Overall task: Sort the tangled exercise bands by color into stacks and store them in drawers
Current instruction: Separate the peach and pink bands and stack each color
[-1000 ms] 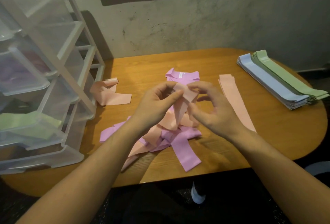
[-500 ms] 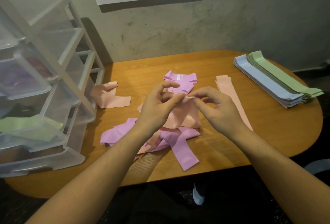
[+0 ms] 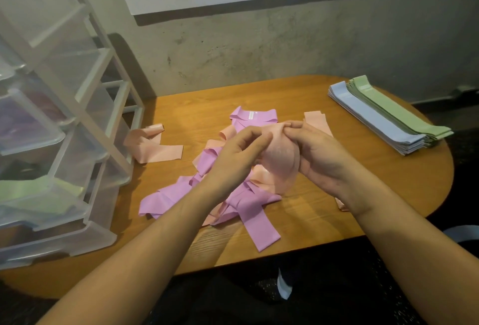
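Both hands, left hand [image 3: 237, 153] and right hand [image 3: 321, 153], are pinching a peach band [image 3: 281, 161] above the tangled pile [image 3: 233, 195] mid-tabletop; blue-green stacks [image 3: 388, 119] are sitting far right, drawers [image 3: 39, 143] waiting left.

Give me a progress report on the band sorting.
Done: blue and green bands sit in a neat stack at the table's right end, and a drawer on the left holds green ones. In hand: the left hand and right hand both grip a peach band. Left: the purple and peach tangle, one loose peach band, then storing.
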